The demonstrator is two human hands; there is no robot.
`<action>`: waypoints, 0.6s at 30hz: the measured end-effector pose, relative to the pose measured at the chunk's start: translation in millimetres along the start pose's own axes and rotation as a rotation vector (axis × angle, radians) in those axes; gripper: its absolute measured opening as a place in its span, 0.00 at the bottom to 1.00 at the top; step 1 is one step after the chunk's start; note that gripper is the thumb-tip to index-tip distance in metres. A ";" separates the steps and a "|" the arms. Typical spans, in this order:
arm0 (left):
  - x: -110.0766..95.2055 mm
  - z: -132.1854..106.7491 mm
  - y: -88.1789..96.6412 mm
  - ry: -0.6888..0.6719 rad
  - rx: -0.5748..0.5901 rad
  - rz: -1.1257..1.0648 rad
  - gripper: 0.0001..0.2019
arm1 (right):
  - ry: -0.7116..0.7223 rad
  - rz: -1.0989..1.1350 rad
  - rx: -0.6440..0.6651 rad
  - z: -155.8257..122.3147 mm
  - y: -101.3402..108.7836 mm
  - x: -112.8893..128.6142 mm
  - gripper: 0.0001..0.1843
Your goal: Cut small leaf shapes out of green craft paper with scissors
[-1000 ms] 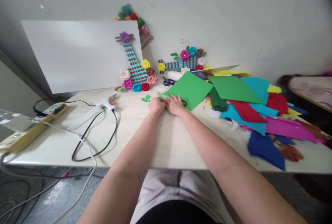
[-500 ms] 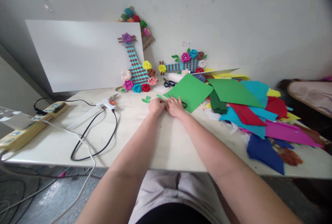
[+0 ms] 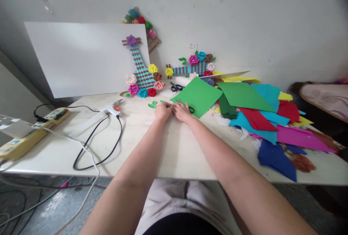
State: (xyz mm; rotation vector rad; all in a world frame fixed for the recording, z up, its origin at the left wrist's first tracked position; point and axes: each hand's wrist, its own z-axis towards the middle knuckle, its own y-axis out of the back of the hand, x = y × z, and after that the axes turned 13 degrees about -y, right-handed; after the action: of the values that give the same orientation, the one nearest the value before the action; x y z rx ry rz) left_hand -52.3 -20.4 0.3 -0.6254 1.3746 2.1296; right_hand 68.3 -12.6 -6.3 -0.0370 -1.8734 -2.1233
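My left hand (image 3: 162, 111) is closed low over the table, its fingertips meeting those of my right hand (image 3: 181, 111). A bit of green paper strip (image 3: 162, 101) pokes out beyond my left fingers; the rest of it is hidden. My right fingers are bent inward, and what they pinch is covered. Just past the right hand, scissors with a black handle (image 3: 191, 110) lie partly hidden on a green sheet (image 3: 202, 95). Small green cut leaves (image 3: 152, 104) rest left of my left hand.
A hot glue gun (image 3: 111, 109) with looped cord and a yellow power strip (image 3: 35, 133) lie at left. Dark-handled scissors (image 3: 176, 87) sit behind. A flower-trimmed guitar craft (image 3: 143, 73) leans on a white board (image 3: 87, 57). Coloured sheets, including a magenta one (image 3: 303, 137), pile up at right.
The green strip's visible end has shifted left and less of it shows beyond my hands. My right fingers have moved slightly; the whole view has drifted a little.
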 end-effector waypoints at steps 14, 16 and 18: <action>-4.3 -0.4 0.2 0.052 -0.089 -0.683 0.13 | 0.002 0.573 -0.343 11.2 -1.6 -14.9 0.20; -4.5 -0.8 1.0 0.059 -0.085 -0.779 0.15 | 0.019 0.705 -0.301 12.3 -1.6 -15.4 0.18; -3.0 -0.2 1.3 0.057 -0.086 -0.859 0.17 | 0.024 0.830 -0.231 11.7 -0.9 -14.8 0.17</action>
State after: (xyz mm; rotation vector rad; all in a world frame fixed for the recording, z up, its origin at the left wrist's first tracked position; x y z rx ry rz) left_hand -50.8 -21.6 3.0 -1.0780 0.8063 1.4730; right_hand 80.0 1.9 -8.7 -0.7024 -1.2493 -1.6963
